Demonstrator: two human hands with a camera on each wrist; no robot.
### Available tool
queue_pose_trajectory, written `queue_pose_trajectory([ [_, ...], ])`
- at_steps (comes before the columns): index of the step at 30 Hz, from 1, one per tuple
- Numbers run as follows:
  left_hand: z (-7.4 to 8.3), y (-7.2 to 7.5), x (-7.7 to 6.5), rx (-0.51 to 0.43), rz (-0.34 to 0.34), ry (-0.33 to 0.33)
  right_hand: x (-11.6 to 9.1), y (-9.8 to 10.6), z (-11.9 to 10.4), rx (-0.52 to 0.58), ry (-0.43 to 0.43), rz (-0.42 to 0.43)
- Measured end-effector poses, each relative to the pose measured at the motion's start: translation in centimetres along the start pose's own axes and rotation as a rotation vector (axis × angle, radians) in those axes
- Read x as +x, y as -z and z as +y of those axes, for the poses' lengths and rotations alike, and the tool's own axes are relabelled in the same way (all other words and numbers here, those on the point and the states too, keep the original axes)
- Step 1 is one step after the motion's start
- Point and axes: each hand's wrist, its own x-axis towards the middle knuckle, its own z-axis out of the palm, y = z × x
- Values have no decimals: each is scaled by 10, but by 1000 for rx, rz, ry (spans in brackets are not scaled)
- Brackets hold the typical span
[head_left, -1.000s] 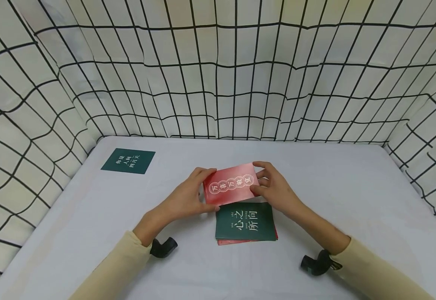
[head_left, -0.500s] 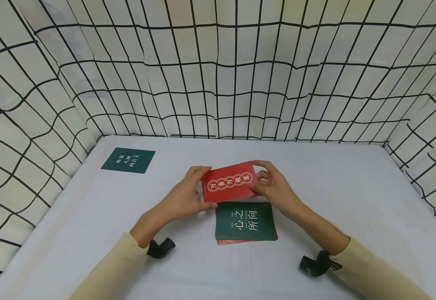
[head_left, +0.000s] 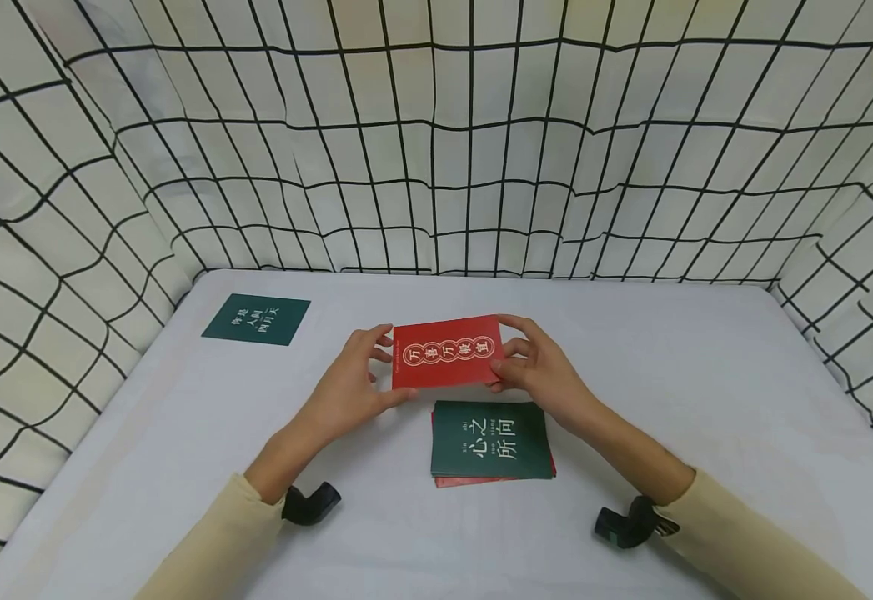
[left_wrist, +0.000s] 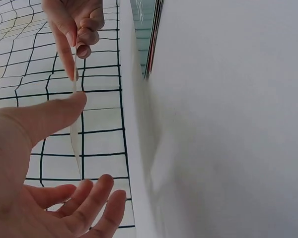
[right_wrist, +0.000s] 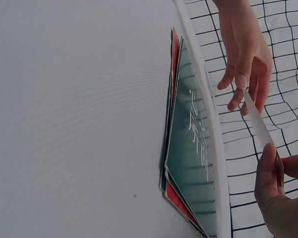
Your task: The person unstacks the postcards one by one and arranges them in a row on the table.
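Note:
A red card (head_left: pixel 448 352) with white characters is held up above the table in the head view. My right hand (head_left: pixel 549 367) pinches its right end between thumb and fingers. At its left end is my left hand (head_left: pixel 338 387), thumb by the lower corner and fingers by the upper one. The left wrist view shows the left hand (left_wrist: pixel 49 163) with fingers spread and fairly straight around the card, seen nearly edge-on. Below the red card lies a stack of cards (head_left: pixel 490 442), a dark green one on top and red edges showing underneath.
Another dark green card (head_left: pixel 256 319) with white characters lies at the far left of the white table (head_left: pixel 669 358). Black grid netting (head_left: pixel 474 167) over pale walls encloses the back and sides. Black curved pieces (head_left: pixel 313 504) are attached near both sleeve cuffs.
The red card has moved slightly left and away from the stack, both hands moving with it. It has turned more level, and its glare has faded. The stack stays put.

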Motion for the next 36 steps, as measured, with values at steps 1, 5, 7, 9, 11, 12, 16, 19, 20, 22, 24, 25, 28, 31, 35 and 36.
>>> queue_pose_trajectory([
  [1, -1, 1, 0, -9, 9, -1, 0, -1, -1, 1, 1, -3],
  [5, -5, 4, -1, -47, 42, -1, 1, -3, -3, -19, 11, -9],
  [7, -7, 5, -2, -62, 54, 6, 2, -5, -4, -31, 19, -12],
  [9, -8, 6, -2, -74, 65, 14, 2, -6, -4, -39, 23, -19],
  [11, -10, 6, -3, -85, 73, 20, 3, -7, -5, -44, 25, -29],
  [12, -11, 7, -3, -90, 77, 23, 3, -8, -5, -47, 25, -33],
  [16, -12, 9, -5, -90, 77, 26, 5, -9, -6, -63, 21, -49],
  [19, -13, 10, -6, -85, 70, 29, 7, -10, -7, -75, 20, -63],
  [20, -13, 11, -6, -86, 69, 30, 8, -10, -7, -79, 19, -69],
  [22, -14, 12, -7, -90, 70, 38, 9, -11, -7, -76, 19, -88],
  [24, -15, 14, -6, -96, 74, 48, 11, -11, -8, -64, 19, -110],
  [25, -15, 15, -6, -102, 76, 53, 11, -12, -9, -58, 20, -118],
  [28, -17, 18, -5, -119, 79, 74, 15, -13, -11, -44, 24, -136],
  [31, -19, 21, -4, -140, 78, 97, 18, -16, -13, -47, 31, -137],
  [35, -23, 27, -2, -174, 70, 151, 24, -22, -14, -48, 31, -130],
  [36, -24, 29, -2, -185, 68, 164, 26, -23, -15, -49, 28, -127],
])
